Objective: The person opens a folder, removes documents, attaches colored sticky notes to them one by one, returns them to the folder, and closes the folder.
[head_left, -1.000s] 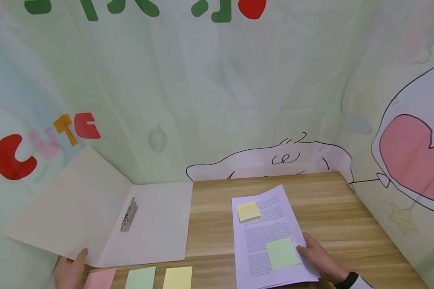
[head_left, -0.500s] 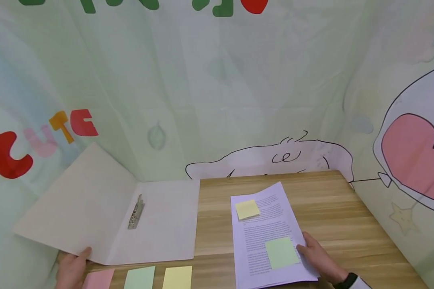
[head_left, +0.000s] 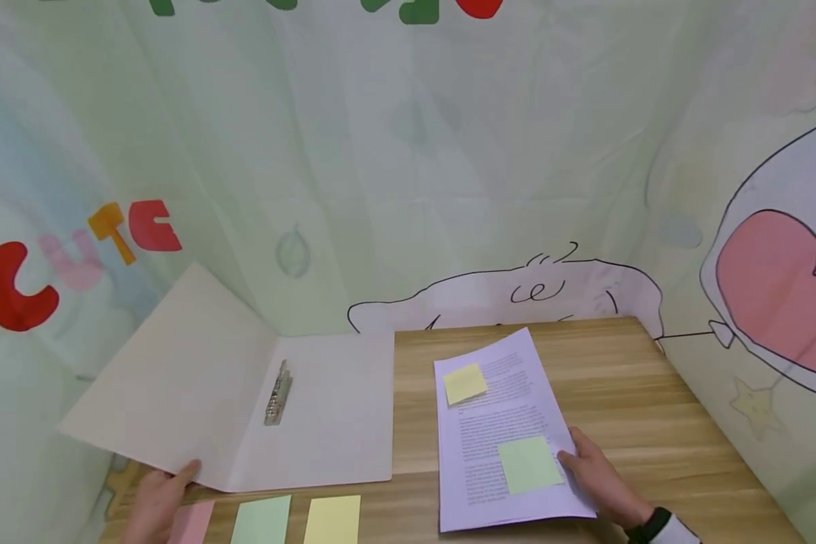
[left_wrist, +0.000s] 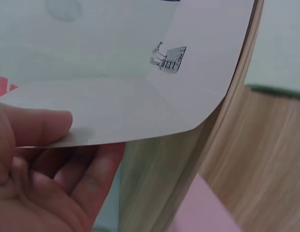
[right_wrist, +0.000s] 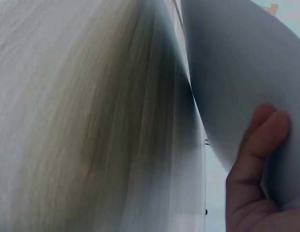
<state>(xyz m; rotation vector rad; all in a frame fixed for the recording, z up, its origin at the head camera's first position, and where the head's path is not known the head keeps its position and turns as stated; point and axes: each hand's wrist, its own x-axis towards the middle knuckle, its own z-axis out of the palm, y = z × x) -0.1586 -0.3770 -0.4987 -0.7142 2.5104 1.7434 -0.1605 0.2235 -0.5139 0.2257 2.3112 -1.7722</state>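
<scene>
At the left of the table lies an opened pale file folder (head_left: 340, 415) with a metal clip (head_left: 279, 394) near its spine. My left hand (head_left: 159, 499) pinches the lower edge of the raised cover, thumb on the inner face and fingers beneath, as the left wrist view shows. My right hand (head_left: 605, 480) grips a stack of printed paper (head_left: 483, 453) by its right edge. In the right wrist view, fingers (right_wrist: 256, 150) support the underside of the lifted sheets. A yellow sticky note (head_left: 465, 384) and a green sticky note (head_left: 530, 465) are on the top page.
Along the front of the wooden table (head_left: 625, 378) lie a pink sticky note (head_left: 192, 521), a green note (head_left: 261, 520) and a yellow note (head_left: 333, 520). A printed cloth curtain (head_left: 408, 166) hangs behind the table and along its sides.
The folder has slid to the right with my left hand holding its cover. My right hand and the paper stack stay nearly in place. The head view has tilted slightly.
</scene>
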